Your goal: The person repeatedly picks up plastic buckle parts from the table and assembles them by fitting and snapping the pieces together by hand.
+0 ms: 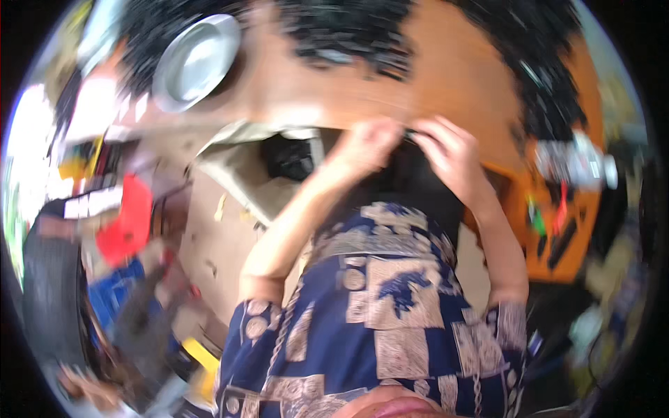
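Note:
My left hand (374, 145) and my right hand (449, 155) are close together at the near edge of the orange-brown table (460, 76). Both are closed, their fingertips almost meeting at a small dark piece that motion blur and the dark background keep me from making out. Piles of small black pieces (348, 31) lie on the table beyond my hands. Beside my left forearm, below the table edge, a pale sack (240, 164) gapes, with black pieces (289, 157) inside it.
A round metal bowl (198, 61) stands at the table's left. More black pieces (536, 63) spread along the right. A clear plastic bottle (575, 161) lies near several hand tools (561, 216). Left on the floor side are a red object (127, 223) and a blue crate (115, 292).

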### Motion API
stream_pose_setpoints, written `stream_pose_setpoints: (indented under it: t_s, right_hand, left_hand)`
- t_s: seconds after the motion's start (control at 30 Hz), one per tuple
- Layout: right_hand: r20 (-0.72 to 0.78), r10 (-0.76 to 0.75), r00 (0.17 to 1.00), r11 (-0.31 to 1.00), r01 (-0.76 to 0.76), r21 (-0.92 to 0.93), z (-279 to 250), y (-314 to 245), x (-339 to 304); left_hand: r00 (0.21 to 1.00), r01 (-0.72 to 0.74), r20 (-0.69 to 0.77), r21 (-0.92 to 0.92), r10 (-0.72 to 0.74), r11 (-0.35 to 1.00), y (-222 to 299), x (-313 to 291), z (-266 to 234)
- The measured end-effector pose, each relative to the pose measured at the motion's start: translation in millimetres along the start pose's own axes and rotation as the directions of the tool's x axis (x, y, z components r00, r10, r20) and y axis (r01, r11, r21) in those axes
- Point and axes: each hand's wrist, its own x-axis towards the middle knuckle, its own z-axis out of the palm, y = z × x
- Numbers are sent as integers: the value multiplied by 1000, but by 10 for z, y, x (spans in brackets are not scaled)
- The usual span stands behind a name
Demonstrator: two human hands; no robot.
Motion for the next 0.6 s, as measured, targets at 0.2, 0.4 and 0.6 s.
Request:
stream_pose_setpoints:
  t_s: [0.2, 0.4, 0.6]
  right_hand:
    - [56, 412, 910, 889, -414, 196, 152, 106, -324]
    - [297, 279, 913, 936, -328, 129, 371, -314, -58]
    - [332, 239, 913, 849, -362, 385, 510, -335, 51]
  left_hand:
    - [990, -126, 46, -150, 135, 981, -321, -49, 175]
    - [857, -437, -209, 190, 472, 879, -601, -300, 15]
    - [928, -339, -228, -200, 293, 919, -594, -481, -137]
